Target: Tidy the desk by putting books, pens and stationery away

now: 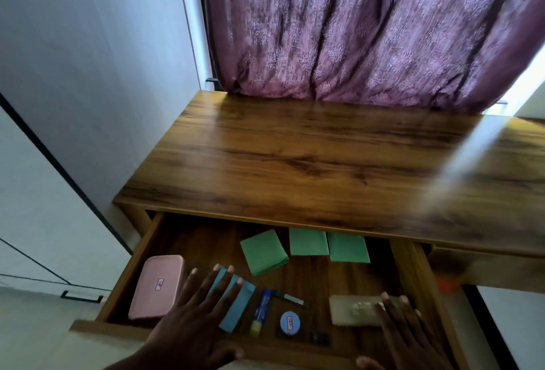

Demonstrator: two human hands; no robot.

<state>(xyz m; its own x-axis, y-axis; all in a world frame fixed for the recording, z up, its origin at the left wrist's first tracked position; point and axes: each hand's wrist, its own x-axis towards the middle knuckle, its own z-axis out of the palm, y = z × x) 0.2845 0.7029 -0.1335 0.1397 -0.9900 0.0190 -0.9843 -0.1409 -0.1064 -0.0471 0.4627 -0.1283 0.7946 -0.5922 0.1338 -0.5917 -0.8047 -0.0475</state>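
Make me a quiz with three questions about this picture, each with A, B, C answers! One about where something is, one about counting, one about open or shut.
1. Where is the pink case?
A. at the left end of the drawer
B. on top of the desk
C. on the floor

2. How many green paper pads lie in the drawer?
A. one
B. three
C. five

3. How is the drawer?
A. shut
B. pulled open
C. taken out and set on the desk

Answers:
1. A, the case lies against the drawer's left wall, beside the left hand.
2. B, one pad sits tilted and two more lie side by side under the desk edge.
3. B, the drawer sticks out from under the desk top, so the glue stick and round tin inside show.
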